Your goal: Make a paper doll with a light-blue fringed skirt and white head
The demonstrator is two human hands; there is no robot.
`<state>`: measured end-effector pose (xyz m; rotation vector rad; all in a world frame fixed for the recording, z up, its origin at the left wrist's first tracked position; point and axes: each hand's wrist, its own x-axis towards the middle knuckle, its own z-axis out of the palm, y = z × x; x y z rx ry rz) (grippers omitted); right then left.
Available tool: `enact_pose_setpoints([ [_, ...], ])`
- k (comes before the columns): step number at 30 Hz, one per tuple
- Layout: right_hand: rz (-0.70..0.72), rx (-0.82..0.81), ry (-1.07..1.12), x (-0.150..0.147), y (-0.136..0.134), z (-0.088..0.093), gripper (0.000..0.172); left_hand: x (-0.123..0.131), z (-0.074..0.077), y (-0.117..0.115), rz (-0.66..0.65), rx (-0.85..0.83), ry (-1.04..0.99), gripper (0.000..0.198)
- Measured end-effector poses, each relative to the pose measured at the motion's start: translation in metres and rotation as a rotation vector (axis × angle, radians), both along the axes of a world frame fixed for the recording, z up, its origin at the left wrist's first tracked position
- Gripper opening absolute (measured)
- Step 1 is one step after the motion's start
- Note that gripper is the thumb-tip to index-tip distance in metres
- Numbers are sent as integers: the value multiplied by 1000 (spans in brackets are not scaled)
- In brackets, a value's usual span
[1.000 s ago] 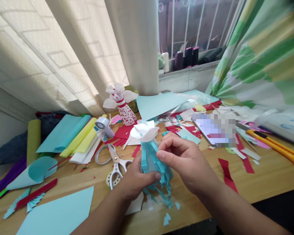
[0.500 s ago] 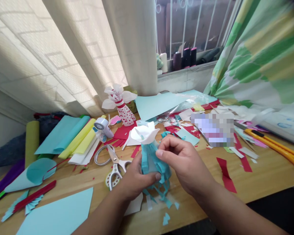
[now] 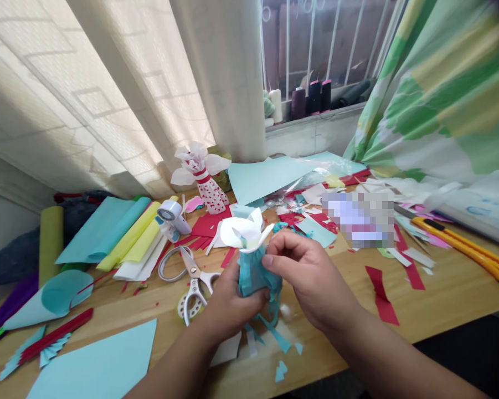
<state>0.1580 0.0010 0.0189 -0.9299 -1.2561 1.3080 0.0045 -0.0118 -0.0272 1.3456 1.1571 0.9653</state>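
Both hands hold a small paper doll [image 3: 255, 266] with a fringed teal skirt and a white petal top, upright over the wooden table [image 3: 448, 293]. My left hand [image 3: 228, 302] wraps around the skirt's lower left side, thumb pressed on it. My right hand [image 3: 311, 274] pinches the teal paper near the doll's waist from the right. Loose teal strips [image 3: 274, 335] hang and lie below the skirt.
Scissors [image 3: 193, 282] and a tape ring lie just left of my hands. A finished red-and-white paper doll [image 3: 205, 180] stands further back. Paper rolls [image 3: 108, 235], a teal cone [image 3: 52, 296], teal sheets, red scraps and a yellow cutter [image 3: 465, 249] crowd the table.
The teal skirt has been squeezed in tighter between my hands, and the white top has tilted. The whole view has shifted slightly left.
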Motion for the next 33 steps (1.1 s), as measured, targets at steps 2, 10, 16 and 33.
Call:
enact_pose_setpoints([
  [2, -10, -1, -8, 0, 0, -1, 14, 0, 0, 0, 11, 25, 41, 47],
  [10, -67, -9, -15, -4, 1, -3, 15, 2, 0, -1, 31, 92, 112, 48],
  [16, -56, -74, 51, -5, 0, -5, 23, 1, 1, -1, 18, 21, 49, 55],
  [33, -32, -85, 211, 2, 4, 1, 30, 1, 5, 0, -117, -43, -44, 49],
])
